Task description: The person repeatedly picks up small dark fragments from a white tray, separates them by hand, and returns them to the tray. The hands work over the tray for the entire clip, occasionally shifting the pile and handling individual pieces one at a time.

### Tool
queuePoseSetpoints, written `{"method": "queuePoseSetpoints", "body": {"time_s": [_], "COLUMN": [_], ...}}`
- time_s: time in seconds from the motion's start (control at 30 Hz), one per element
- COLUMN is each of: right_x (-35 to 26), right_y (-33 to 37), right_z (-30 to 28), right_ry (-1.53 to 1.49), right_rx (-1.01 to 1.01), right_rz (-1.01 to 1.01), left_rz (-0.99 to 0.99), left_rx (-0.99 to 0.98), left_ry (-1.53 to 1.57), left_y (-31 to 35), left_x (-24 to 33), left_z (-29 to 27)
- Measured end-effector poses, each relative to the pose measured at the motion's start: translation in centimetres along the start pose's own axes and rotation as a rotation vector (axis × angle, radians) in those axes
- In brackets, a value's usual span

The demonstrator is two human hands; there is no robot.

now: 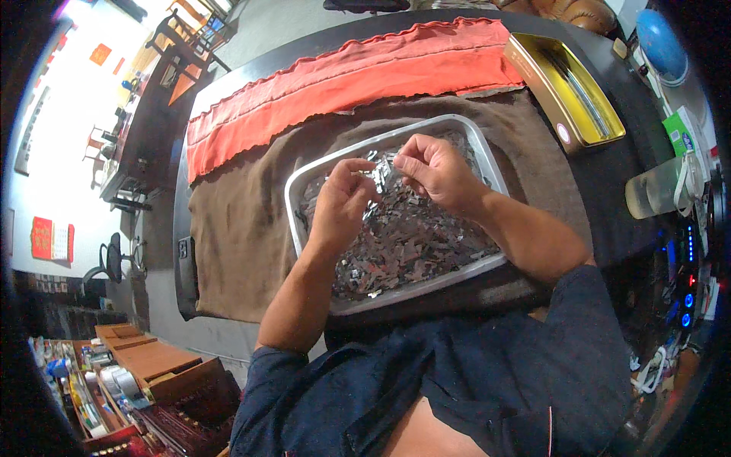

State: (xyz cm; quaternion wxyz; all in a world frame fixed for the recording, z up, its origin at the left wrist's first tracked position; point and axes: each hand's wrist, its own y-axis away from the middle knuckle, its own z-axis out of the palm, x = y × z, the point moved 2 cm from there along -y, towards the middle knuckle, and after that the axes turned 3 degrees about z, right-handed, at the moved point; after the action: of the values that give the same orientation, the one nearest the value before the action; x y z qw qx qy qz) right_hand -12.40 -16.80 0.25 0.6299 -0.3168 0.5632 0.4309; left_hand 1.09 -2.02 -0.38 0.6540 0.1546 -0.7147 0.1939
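A: Both hands are up over the metal tray, pinching one small shiny piece between them. Left hand is at its 8 o'clock, right hand at its 3 o'clock.

B: Grip state?

A: Left thumb and forefinger closed on the near end, other fingers curled. Right fingers nipped on the far end, hand half-clenched. Whether it's one piece or two stuck together, can't tell, too small and glinting.

B: Risk?

A: My guess: the piece slips. It's thin, held only by fingertips, and any twist or pull could flick it out. If it drops into the heap of scraps directly below, it's lost among lookalikes (everything in there is the same grey-silver). Edges look sharp too, so a slip could nick a fingertip.

B: Outside the tray?

A: Less likely. It's held about centre-top of the tray, rim well clear on all sides. Beyond that is brown cloth, then red cloth at 12 o'clock. Gold tin sits at 2 o'clock, well apart.
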Motion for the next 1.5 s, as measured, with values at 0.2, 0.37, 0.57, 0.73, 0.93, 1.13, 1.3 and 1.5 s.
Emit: {"method": "queuePoseSetpoints", "body": {"time_s": [0.2,0.37,0.57,0.73,0.93,1.13,1.3,1.5], "right_x": [0.8,1.2,1.3,1.0,0.5,0.7,1.1,0.5], "right_y": [-0.1,-0.2,-0.4,-0.8,0.2,0.4,-0.8,0.1], "right_z": [0.3,0.4,-0.5,-0.8,0.9,0.8,-0.4,0.5], "right_ry": [0.076,0.148,0.239,0.139,0.483,0.408,0.048,0.352], "right_rx": [-0.051,-0.057,0.119,0.100,-0.111,0.019,0.217,-0.094], "right_rz": [-0.050,-0.132,-0.112,-0.048,-0.205,-0.178,-0.094,-0.150], "left_rz": [-0.041,0.082,-0.031,-0.059,0.060,0.009,-0.090,-0.029], "left_rx": [-0.101,-0.142,-0.139,-0.118,-0.176,-0.202,-0.159,-0.149], "left_ry": [-0.279,-0.546,-0.431,-0.383,-0.447,-0.392,-0.334,-0.349], "left_y": [0.6,0.4,0.5,0.5,0.4,0.5,0.2,0.3], "left_x": [0.5,0.5,0.3,0.2,0.1,0.5,0.1,-0.1], "left_z": [0.5,0.8,0.6,0.4,0.7,0.6,0.0,0.2]}}
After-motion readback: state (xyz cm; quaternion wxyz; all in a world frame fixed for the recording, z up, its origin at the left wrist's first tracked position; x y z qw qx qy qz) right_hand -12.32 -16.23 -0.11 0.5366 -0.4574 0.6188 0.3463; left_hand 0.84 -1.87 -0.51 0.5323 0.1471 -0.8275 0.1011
